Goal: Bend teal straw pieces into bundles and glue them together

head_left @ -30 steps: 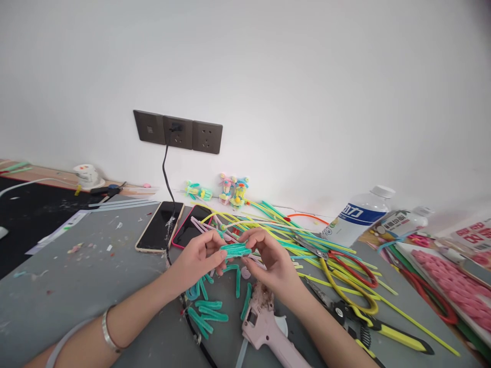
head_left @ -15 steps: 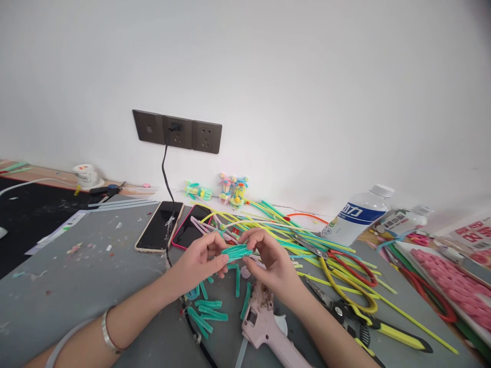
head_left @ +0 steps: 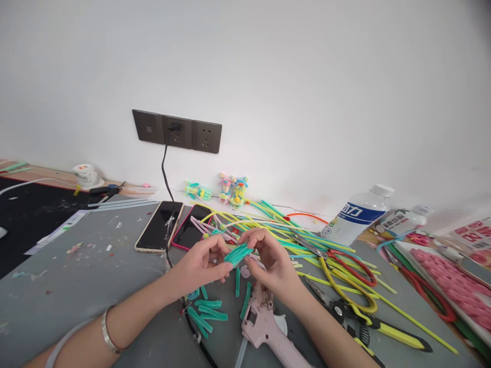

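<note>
A small bundle of teal pipe cleaner pieces (head_left: 238,254) is pinched between both hands above the desk. My left hand (head_left: 205,261) is closed on its left end, thumb below and fingers behind. At its right end, my right hand (head_left: 268,259) grips with thumb and fingertips. Below the hands lie several loose cut teal pieces (head_left: 209,310). A pink hot glue gun (head_left: 268,327) rests under my right wrist, its nozzle end crusted with brown residue.
Two phones (head_left: 161,226) lie behind my left hand, a black cord (head_left: 164,174) crossing one. To the right are long pipe cleaners (head_left: 307,235), scissors (head_left: 345,271), yellow-handled pliers (head_left: 368,324) and a bottle (head_left: 356,214). Small pipe cleaner figures (head_left: 233,190) stand by the wall.
The teal bundle has tilted, its left end now lower, and its face is turned more toward me. My left hand has shifted slightly right and down; my right hand stays nearly still.
</note>
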A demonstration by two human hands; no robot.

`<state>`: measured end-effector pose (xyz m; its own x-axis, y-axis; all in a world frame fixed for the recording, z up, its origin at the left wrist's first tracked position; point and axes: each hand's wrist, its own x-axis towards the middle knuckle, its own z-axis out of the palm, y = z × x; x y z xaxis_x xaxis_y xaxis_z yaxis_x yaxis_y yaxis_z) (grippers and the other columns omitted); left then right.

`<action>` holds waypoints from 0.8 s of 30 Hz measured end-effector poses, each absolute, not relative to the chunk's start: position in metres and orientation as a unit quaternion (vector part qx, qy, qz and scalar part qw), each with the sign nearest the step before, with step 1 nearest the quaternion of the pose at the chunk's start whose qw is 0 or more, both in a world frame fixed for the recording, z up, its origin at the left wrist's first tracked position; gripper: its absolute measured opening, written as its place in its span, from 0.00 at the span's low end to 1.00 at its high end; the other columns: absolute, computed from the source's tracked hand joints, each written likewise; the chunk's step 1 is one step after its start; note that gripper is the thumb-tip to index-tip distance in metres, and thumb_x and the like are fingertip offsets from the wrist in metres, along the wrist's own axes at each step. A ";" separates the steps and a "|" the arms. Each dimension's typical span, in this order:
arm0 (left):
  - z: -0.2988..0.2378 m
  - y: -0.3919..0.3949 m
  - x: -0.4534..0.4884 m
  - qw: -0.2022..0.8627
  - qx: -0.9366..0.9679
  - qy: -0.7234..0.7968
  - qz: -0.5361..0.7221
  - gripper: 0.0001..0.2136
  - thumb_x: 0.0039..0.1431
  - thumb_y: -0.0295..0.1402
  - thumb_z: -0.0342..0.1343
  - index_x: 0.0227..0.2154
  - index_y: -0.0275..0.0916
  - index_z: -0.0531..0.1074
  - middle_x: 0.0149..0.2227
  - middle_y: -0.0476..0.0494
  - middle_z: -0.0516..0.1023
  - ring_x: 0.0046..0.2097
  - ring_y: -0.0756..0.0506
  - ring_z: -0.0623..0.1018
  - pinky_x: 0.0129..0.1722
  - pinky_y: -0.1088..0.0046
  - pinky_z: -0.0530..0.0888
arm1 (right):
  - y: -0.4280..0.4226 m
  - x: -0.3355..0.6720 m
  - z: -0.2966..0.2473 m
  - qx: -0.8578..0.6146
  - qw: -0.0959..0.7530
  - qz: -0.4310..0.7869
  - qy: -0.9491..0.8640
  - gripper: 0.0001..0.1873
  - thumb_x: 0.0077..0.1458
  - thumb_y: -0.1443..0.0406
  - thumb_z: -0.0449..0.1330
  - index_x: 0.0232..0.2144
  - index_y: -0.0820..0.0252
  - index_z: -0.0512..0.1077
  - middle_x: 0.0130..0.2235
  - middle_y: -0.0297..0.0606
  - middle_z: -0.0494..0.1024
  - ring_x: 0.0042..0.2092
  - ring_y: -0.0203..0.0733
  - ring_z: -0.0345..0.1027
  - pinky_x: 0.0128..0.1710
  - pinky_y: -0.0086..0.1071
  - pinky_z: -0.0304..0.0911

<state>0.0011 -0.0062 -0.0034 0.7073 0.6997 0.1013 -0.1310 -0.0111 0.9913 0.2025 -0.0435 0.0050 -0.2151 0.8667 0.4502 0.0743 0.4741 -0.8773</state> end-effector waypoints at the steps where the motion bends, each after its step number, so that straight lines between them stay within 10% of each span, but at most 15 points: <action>1: -0.003 -0.006 0.001 0.668 0.639 0.222 0.310 0.11 0.59 0.39 0.60 0.33 0.39 0.65 0.34 0.50 0.65 0.34 0.49 0.72 0.30 0.74 0.75 | -0.044 0.202 0.005 -0.345 0.523 0.380 -0.681 0.04 0.62 0.66 0.58 0.38 0.53 0.65 0.42 0.40 0.69 0.46 0.45 0.64 0.44 0.39 0.61; 24: -0.001 -0.007 0.002 0.698 0.603 0.230 0.310 0.13 0.58 0.39 0.63 0.36 0.39 0.65 0.31 0.51 0.70 0.29 0.51 0.74 0.30 0.73 0.73 | -0.042 0.204 0.004 -0.321 0.537 0.436 -0.647 0.09 0.61 0.58 0.60 0.40 0.53 0.65 0.43 0.42 0.71 0.46 0.46 0.67 0.42 0.38 0.65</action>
<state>0.0021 -0.0075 -0.0006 0.7012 0.7110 0.0526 -0.1550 0.0801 0.9847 0.2037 -0.0415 0.0045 -0.2172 0.8833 0.4154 -0.0527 0.4143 -0.9086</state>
